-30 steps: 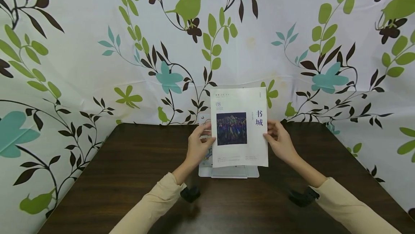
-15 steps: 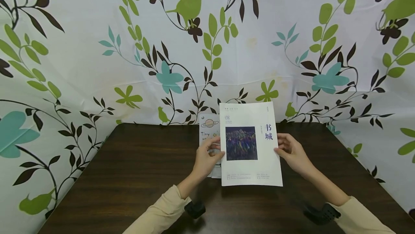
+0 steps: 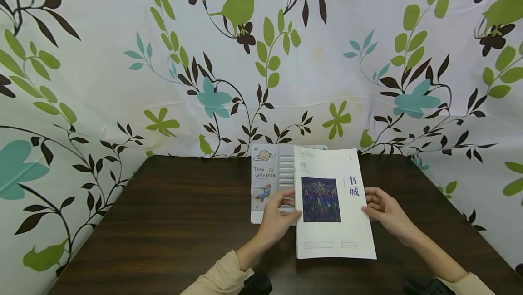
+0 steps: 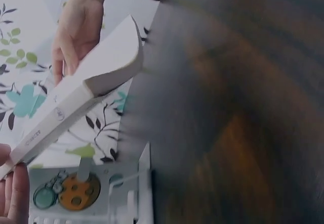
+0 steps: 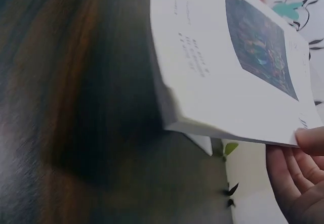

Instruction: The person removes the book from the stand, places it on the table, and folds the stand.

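Note:
A white paperback magazine (image 3: 327, 236) with a dark square picture on its cover is held above the table, its cover facing up toward the head camera. My left hand (image 3: 278, 215) pinches its left edge, thumb on the cover and fingers beneath. At the opposite edge my right hand (image 3: 388, 213) grips it the same way. The left wrist view shows the printed spine (image 4: 45, 128) and the slightly bowed pages. Behind the magazine stands a white book stand (image 3: 264, 177) printed "Tiny universe" with a planet and a rocket; its right part is mostly hidden.
The dark wooden table (image 3: 184, 222) reaches back to a wall cloth (image 3: 306, 59) patterned with leaves and birds. A black wrist camera (image 3: 257, 283) shows below the left hand, and another (image 3: 426, 287) near the right sleeve.
Both hands have brought the magazine down, toward me and to the right, away from in front of the book stand. More of the stand's left panel and ribbed middle now shows.

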The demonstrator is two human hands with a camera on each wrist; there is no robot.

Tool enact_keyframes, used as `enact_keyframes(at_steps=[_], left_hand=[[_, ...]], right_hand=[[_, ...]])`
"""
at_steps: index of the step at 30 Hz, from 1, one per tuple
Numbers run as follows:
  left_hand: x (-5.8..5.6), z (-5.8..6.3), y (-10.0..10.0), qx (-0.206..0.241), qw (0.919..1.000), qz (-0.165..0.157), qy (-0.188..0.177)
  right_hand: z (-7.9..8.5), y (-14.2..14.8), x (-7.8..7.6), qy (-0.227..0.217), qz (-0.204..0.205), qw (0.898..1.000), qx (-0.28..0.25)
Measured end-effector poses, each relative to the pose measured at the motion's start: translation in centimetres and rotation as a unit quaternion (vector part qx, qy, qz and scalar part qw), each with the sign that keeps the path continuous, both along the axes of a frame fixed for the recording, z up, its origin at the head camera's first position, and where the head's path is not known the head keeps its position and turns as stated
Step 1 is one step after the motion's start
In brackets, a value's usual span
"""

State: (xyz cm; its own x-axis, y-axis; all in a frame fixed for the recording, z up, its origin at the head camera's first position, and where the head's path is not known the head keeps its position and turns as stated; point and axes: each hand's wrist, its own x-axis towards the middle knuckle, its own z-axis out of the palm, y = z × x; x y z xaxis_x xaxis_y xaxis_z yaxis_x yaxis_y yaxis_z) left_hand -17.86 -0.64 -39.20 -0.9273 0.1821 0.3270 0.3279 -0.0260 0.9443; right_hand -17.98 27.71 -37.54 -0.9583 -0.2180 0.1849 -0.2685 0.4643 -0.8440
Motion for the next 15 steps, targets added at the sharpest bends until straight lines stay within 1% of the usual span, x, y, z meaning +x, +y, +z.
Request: enact_keyframes(at_steps=[2,5,7,10,14,15], left_hand=[[0.8,0.5,0.4,-0.002,1.0000,-0.009,0.001],[1.9,1.2,0.9,-0.001,0.9998,-0.022,0.003],[2.2,1.1,1.3,-0.003,0.9996,-0.028,0.002],[2.1,0.1,2.2,-0.011,0.9993,-0.036,-0.005],[1.8,-1.4,3.3,-0.013,0.9985,-0.051,-0.011],[1.8,-1.6,3.6,-0.011,0.9984,-0.055,-0.011]], right_hand=[[-0.3,0.6,0.1,-0.029,0.007,1.000,-0.003],[-0.8,1.7,0.3,-0.077,0.034,0.996,-0.016],[-1.0,2.6,0.3,-0.110,0.057,0.992,-0.027],[-1.2,3.8,0.4,-0.154,0.085,0.984,-0.040],[-1.1,5.2,0.4,-0.205,0.102,0.973,-0.039],[-1.0,5.5,0.4,-0.219,0.106,0.969,-0.040]])
